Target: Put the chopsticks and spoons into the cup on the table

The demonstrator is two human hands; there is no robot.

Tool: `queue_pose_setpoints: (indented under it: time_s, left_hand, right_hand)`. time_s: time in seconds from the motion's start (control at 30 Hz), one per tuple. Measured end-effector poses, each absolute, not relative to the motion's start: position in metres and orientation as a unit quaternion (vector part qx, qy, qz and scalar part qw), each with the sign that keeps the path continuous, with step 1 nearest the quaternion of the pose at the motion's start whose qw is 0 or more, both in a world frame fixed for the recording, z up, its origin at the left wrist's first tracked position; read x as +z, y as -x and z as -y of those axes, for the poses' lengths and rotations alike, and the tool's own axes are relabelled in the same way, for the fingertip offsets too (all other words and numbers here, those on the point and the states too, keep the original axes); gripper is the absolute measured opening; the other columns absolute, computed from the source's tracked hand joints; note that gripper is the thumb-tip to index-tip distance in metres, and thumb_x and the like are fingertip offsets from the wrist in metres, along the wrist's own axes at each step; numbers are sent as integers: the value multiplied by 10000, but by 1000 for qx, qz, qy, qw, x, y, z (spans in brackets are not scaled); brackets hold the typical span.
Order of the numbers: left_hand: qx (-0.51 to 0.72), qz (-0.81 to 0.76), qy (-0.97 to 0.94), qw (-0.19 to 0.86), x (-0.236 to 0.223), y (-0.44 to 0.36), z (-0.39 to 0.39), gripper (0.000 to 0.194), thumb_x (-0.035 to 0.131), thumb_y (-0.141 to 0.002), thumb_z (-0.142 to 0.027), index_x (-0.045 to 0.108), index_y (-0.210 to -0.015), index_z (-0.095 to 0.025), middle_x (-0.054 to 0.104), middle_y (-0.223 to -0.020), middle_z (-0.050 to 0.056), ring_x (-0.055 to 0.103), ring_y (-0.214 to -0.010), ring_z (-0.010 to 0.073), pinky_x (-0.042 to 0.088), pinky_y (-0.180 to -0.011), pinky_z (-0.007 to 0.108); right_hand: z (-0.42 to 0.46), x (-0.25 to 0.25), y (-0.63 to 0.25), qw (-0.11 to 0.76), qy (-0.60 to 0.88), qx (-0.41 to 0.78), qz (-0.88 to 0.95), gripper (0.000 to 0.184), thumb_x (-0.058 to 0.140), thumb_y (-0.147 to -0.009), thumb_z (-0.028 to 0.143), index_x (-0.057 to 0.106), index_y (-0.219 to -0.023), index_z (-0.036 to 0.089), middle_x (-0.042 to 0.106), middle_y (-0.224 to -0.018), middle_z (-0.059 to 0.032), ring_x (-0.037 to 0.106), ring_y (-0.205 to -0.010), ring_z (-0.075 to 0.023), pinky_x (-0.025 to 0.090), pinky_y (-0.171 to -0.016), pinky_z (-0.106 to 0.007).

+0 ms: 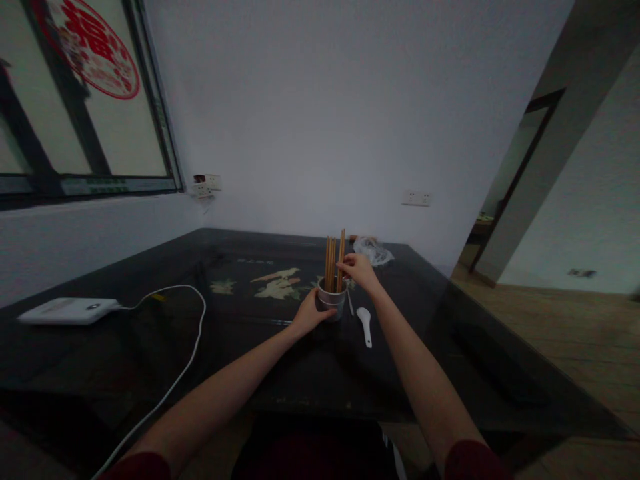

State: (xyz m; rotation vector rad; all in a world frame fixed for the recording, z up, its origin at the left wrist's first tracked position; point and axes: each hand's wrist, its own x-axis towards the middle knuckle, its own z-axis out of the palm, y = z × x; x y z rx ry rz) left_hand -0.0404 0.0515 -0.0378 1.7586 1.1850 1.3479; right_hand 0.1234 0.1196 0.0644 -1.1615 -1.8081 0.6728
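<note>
A round grey cup [332, 307] stands upright on the dark table, with several wooden chopsticks [331, 263] rising out of it. My left hand [311, 313] is wrapped around the cup's left side, the thumb across its front. At the cup's right side, my right hand [356, 268] pinches chopsticks whose lower ends are inside the cup; how many it holds I cannot tell. A white spoon [366, 327] lies on the table to the right of the cup. Beside it is another thin, pale utensil [350, 303], partly hidden by the cup.
A white power bank-like box [70, 311] with a white cable [200, 327] lies on the left. Crumpled clear plastic [373, 251] is at the back edge of the dark table [165, 287]. A dark flat object [500, 367] rests at the right. Behind is a wall with sockets [416, 198].
</note>
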Motion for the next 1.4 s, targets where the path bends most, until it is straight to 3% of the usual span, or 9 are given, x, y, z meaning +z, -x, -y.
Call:
queue_pose_setpoints:
  time_s: [0.2, 0.57, 0.8, 1.0, 1.2, 1.4]
  left_hand:
    - [501, -463, -669, 297, -33, 41, -48, 641, 776, -581, -273, 501, -1141, -123, 608, -1139, 142, 569, -1047, 277, 433, -919, 418]
    - [506, -459, -666, 299, -34, 41, -49, 616, 763, -597, -267, 505, -1138, -124, 600, -1142, 134, 560, -1059, 269, 420, -931, 407]
    - [514, -457, -658, 305, -38, 41, -52, 629, 782, -575, -258, 522, -1136, -146, 612, -1124, 118, 567, -1053, 275, 431, -926, 424]
    - [507, -454, -670, 297, -39, 41, -52, 621, 767, -594, -258, 513, -1146, -130, 612, -1128, 134, 563, -1062, 277, 428, -931, 432]
    - [504, -452, -676, 291, -40, 42, -54, 628, 763, -602, -269, 503, -1151, -108, 605, -1139, 152, 558, -1074, 281, 416, -946, 438]
    - [510, -449, -667, 305, -40, 41, -54, 636, 776, -587, -267, 509, -1148, -129, 608, -1144, 139, 562, -1071, 281, 421, -941, 438]
  right_hand:
    - [-128, 49, -126, 430, 480, 249, 723, 124, 655, -721, 264, 659, -728, 140, 689, -667, -45, 657, -615, -161, 480, -517, -210]
    - [-129, 44, -126, 429, 484, 194, 738, 210, 668, -685, 342, 666, -660, 133, 663, -638, -30, 605, -611, -144, 428, -553, -215]
    - [-128, 45, -126, 406, 501, 194, 739, 197, 671, -685, 328, 685, -700, 132, 670, -652, -29, 611, -623, -144, 441, -570, -216]
    - [-137, 49, -122, 442, 500, 205, 716, 228, 668, -721, 308, 696, -855, 126, 706, -774, -58, 645, -674, -145, 485, -601, -221]
    - [-144, 56, -118, 453, 513, 233, 691, 221, 690, -720, 248, 679, -885, 102, 703, -726, -65, 644, -574, -135, 489, -516, -207]
    - [-140, 64, -118, 441, 528, 238, 685, 179, 701, -717, 223, 686, -868, 128, 705, -692, -46, 652, -545, -133, 521, -532, -222]
